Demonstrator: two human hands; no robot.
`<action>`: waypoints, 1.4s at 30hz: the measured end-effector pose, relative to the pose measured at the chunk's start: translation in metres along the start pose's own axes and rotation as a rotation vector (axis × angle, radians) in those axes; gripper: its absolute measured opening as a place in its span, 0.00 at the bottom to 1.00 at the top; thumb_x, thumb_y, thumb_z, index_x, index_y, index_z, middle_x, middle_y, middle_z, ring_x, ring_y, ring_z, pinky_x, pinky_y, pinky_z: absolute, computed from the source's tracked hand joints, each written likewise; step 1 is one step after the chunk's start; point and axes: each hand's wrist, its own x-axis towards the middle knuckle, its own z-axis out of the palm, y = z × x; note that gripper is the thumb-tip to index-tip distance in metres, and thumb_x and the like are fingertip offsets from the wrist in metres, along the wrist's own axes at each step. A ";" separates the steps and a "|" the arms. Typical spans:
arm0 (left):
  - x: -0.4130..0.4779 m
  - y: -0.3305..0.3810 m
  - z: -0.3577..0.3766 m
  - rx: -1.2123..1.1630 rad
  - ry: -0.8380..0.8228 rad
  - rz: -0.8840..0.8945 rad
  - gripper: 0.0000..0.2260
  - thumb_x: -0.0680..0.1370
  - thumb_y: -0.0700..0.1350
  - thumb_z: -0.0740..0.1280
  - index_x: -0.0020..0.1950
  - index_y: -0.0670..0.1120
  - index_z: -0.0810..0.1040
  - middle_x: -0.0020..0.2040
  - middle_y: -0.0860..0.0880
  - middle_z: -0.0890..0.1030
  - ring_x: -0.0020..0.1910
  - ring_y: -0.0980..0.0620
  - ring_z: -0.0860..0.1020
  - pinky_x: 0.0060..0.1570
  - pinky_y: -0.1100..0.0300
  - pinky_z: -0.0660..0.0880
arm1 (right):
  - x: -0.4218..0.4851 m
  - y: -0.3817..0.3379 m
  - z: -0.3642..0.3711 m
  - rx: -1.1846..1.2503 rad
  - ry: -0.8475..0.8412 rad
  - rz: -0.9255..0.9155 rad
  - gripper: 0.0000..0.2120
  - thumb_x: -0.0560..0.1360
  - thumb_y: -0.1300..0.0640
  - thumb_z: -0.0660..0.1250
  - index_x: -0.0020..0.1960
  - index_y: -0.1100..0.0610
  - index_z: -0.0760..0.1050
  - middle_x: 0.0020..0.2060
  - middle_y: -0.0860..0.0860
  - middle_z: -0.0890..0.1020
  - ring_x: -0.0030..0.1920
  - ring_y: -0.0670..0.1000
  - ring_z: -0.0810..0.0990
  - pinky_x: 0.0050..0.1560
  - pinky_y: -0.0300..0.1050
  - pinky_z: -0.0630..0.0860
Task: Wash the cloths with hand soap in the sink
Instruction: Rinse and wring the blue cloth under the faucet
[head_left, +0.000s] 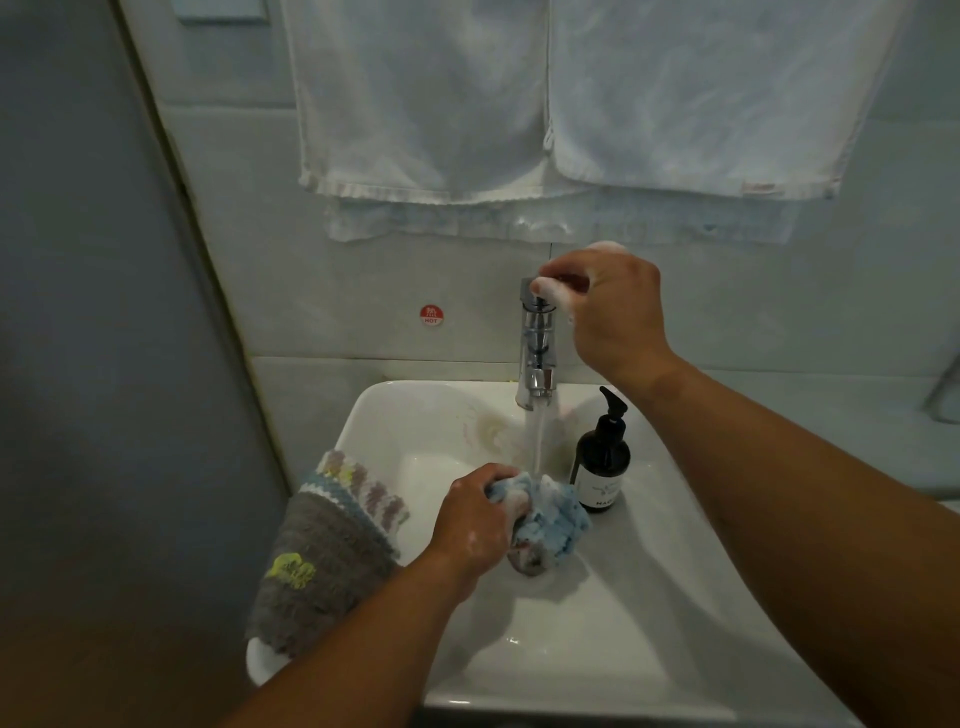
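Note:
My left hand (475, 525) grips a bunched, soapy blue cloth (550, 525) inside the white sink (649, 597), right under the running water stream (536, 441). My right hand (602, 306), with foam on its fingers, pinches the handle on top of the chrome tap (537, 343). A dark hand soap pump bottle (602, 462) stands on the sink's rim to the right of the tap. A grey cloth with a yellow patch (322, 566) lies draped over the sink's left rim, on top of a striped pastel cloth (363, 488).
Two white towels (421, 104) (701, 93) hang on the tiled wall above the tap. A red "HOT" sticker (431, 315) is on the wall left of the tap. A grey door or panel (78, 312) stands close on the left.

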 end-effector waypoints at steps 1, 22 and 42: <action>0.000 0.000 0.000 -0.008 -0.002 0.000 0.08 0.80 0.41 0.69 0.56 0.53 0.81 0.55 0.46 0.82 0.51 0.47 0.83 0.46 0.51 0.85 | 0.000 0.000 0.000 0.005 0.003 0.003 0.06 0.74 0.52 0.75 0.49 0.52 0.87 0.42 0.49 0.83 0.43 0.44 0.78 0.46 0.25 0.67; 0.005 -0.002 -0.002 -0.003 0.116 0.072 0.06 0.79 0.43 0.70 0.53 0.54 0.82 0.50 0.50 0.84 0.48 0.49 0.83 0.47 0.49 0.85 | -0.174 0.015 0.015 0.091 -0.557 0.574 0.07 0.80 0.46 0.66 0.55 0.47 0.73 0.45 0.43 0.78 0.46 0.45 0.79 0.51 0.44 0.80; -0.001 0.012 0.007 0.014 0.132 0.064 0.06 0.85 0.48 0.59 0.60 0.54 0.73 0.52 0.47 0.82 0.49 0.47 0.83 0.49 0.47 0.84 | -0.155 -0.003 0.048 0.197 -0.402 0.374 0.05 0.83 0.50 0.62 0.53 0.50 0.73 0.43 0.46 0.80 0.43 0.44 0.81 0.44 0.38 0.80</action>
